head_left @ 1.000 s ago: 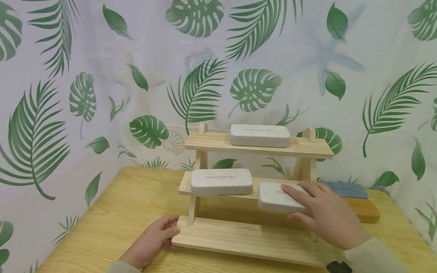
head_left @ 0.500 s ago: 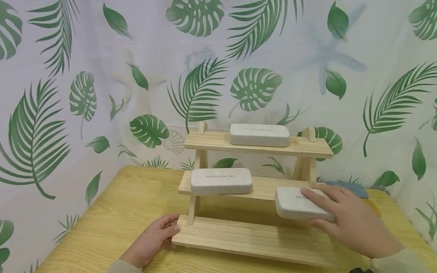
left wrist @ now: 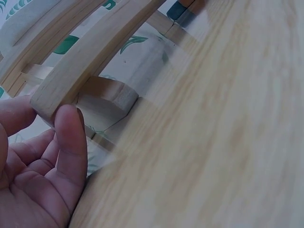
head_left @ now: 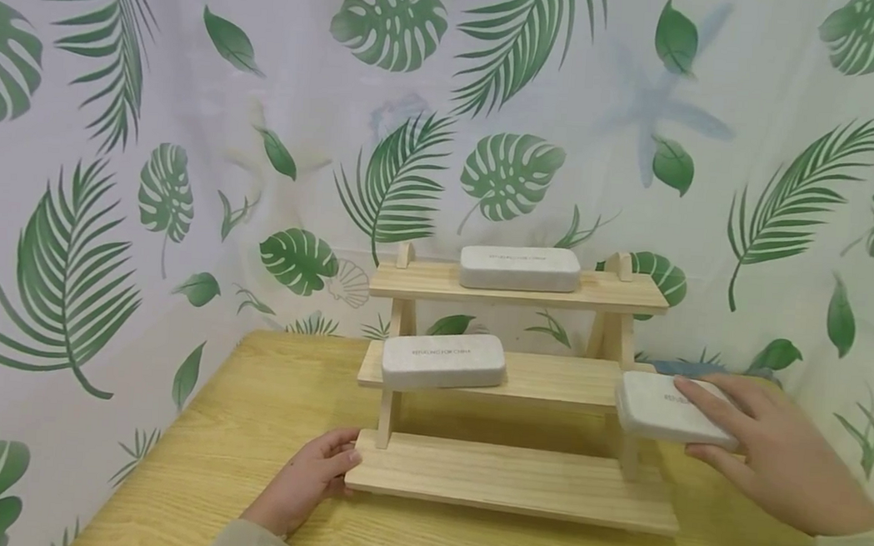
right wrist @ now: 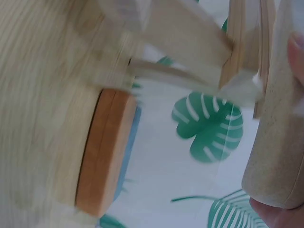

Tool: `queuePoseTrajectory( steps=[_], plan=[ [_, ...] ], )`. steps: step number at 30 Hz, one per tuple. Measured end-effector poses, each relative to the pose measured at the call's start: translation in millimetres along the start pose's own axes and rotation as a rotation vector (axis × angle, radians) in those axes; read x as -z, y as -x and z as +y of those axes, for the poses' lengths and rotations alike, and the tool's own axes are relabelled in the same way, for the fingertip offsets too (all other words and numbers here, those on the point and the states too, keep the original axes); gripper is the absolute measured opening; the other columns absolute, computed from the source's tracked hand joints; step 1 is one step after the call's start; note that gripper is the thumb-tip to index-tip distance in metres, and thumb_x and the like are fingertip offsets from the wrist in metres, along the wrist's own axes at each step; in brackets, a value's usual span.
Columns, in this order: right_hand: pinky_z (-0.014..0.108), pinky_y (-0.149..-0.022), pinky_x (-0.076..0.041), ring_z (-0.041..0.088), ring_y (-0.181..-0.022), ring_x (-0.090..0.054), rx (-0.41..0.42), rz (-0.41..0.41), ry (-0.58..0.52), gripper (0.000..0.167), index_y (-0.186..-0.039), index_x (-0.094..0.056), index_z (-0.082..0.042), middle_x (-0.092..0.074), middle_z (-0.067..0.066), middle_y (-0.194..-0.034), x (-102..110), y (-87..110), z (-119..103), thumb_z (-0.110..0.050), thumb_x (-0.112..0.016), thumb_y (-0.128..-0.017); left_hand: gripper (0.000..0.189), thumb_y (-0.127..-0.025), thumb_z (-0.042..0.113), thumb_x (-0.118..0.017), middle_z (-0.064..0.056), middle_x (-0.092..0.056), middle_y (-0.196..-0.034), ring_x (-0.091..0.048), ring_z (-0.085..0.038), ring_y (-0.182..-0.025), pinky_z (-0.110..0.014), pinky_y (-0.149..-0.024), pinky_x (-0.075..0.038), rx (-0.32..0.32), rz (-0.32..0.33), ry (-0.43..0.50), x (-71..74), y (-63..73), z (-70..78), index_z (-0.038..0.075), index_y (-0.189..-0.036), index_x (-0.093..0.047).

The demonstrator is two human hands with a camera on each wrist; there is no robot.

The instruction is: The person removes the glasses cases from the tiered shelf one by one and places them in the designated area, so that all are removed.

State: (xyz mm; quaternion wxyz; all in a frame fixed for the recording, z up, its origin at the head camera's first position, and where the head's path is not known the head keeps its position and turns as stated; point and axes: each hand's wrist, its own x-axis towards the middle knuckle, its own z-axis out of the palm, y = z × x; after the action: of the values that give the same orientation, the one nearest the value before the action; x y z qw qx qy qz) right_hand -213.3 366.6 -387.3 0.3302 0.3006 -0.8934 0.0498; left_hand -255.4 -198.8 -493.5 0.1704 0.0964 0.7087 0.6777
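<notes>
Right hand [head_left: 778, 461] farther right, around white case [head_left: 652, 407]

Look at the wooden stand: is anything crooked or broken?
Yes, a bit: the case on the middle shelf sits slightly crooked, its left end nearer the front edge than its right. The top case looks straight. I see nothing broken.

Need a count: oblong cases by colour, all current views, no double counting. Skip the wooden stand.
White, rounded oblong: 3 (top-shelf white case, middle-shelf white case, held white case in the right hand)
Orange oblong case: 1
Blue oblong case, partly hidden: 1
Total: 5
</notes>
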Motion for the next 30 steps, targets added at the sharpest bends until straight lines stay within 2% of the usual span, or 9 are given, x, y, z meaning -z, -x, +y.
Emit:
queuePoseTrajectory(
  steps=[2,4,8,10,15,21,25,30],
  plan=[
    [0.049,-0.085,-0.041,0.036,-0.108,-0.054,-0.003,0.0,0.011,0.075,-0.149,-0.054,-0.021,-0.057,0.014,-0.127,1,4.4,6,-0.071,-0.052,-0.093,0.066,-0.106,0.031,-0.058,-0.017,-0.055,-0.127,-0.06,-0.023,-0.103,-0.035,-0.077,-0.055,0.001,0.001,0.002,0.0,0.1,0.7,-0.005,-0.155,-0.031],
    [0.05,-0.085,-0.04,0.037,-0.108,-0.053,-0.014,-0.015,0.025,0.075,-0.15,-0.053,-0.021,-0.057,0.015,-0.128,3,9.4,12,-0.068,-0.058,-0.092,0.066,-0.105,0.031,-0.058,-0.017,-0.055,-0.127,-0.06,-0.022,-0.103,-0.035,-0.078,-0.055,0.003,0.002,0.002,0.1,-0.2,1.1,-0.005,-0.155,-0.031],
    [0.06,-0.084,-0.041,0.046,-0.107,-0.051,-0.065,-0.062,0.048,0.084,-0.154,-0.047,-0.023,-0.053,0.02,-0.132,7,20.2,21,-0.051,-0.079,-0.081,0.067,-0.106,0.032,-0.058,-0.017,-0.054,-0.128,-0.06,-0.022,-0.103,-0.035,-0.078,-0.054,0.003,-0.005,0.008,-0.1,-0.8,1.1,-0.005,-0.155,-0.03],
    [0.063,-0.085,-0.039,0.049,-0.107,-0.049,-0.089,-0.09,0.06,0.091,-0.157,-0.042,-0.025,-0.051,0.022,-0.134,8,25.3,26,-0.046,-0.082,-0.079,0.067,-0.106,0.032,-0.057,-0.017,-0.055,-0.128,-0.06,-0.022,-0.104,-0.035,-0.078,-0.054,0.002,-0.006,0.01,-0.3,-0.5,1.2,-0.005,-0.155,-0.03],
    [0.065,-0.091,-0.033,0.05,-0.111,-0.047,-0.132,-0.124,0.093,0.095,-0.16,-0.033,-0.025,-0.049,0.026,-0.133,7,35.0,40,-0.046,-0.081,-0.081,0.066,-0.106,0.031,-0.057,-0.016,-0.055,-0.128,-0.061,-0.022,-0.104,-0.034,-0.077,-0.054,0.002,-0.008,0.015,0.3,0.3,1.4,-0.004,-0.155,-0.03],
    [0.065,-0.091,-0.034,0.051,-0.111,-0.047,-0.156,-0.116,0.111,0.096,-0.159,-0.037,-0.026,-0.05,0.028,-0.132,3,43.3,54,-0.044,-0.084,-0.078,0.066,-0.106,0.031,-0.057,-0.016,-0.055,-0.127,-0.06,-0.022,-0.104,-0.034,-0.078,-0.053,0.004,-0.014,0.015,0.7,0.6,1.1,-0.005,-0.155,-0.03],
    [0.065,-0.089,-0.034,0.052,-0.109,-0.048,-0.168,-0.15,0.123,0.097,-0.161,-0.033,-0.028,-0.051,0.028,-0.13,-4,48.1,62,-0.045,-0.083,-0.079,0.066,-0.106,0.03,-0.057,-0.016,-0.055,-0.127,-0.06,-0.022,-0.104,-0.034,-0.077,-0.054,-0.002,-0.016,0.016,0.9,0.4,1.0,-0.005,-0.155,-0.03],
    [0.061,-0.082,-0.044,0.046,-0.101,-0.057,-0.096,-0.176,0.117,0.098,-0.158,-0.039,-0.027,-0.056,0.022,-0.124,-22,58.9,74,-0.039,-0.087,-0.074,0.065,-0.106,0.029,-0.057,-0.016,-0.056,-0.127,-0.062,-0.023,-0.104,-0.033,-0.077,-0.054,-0.007,-0.022,0.019,1.3,-0.1,0.0,-0.005,-0.155,-0.03]
  ],
)
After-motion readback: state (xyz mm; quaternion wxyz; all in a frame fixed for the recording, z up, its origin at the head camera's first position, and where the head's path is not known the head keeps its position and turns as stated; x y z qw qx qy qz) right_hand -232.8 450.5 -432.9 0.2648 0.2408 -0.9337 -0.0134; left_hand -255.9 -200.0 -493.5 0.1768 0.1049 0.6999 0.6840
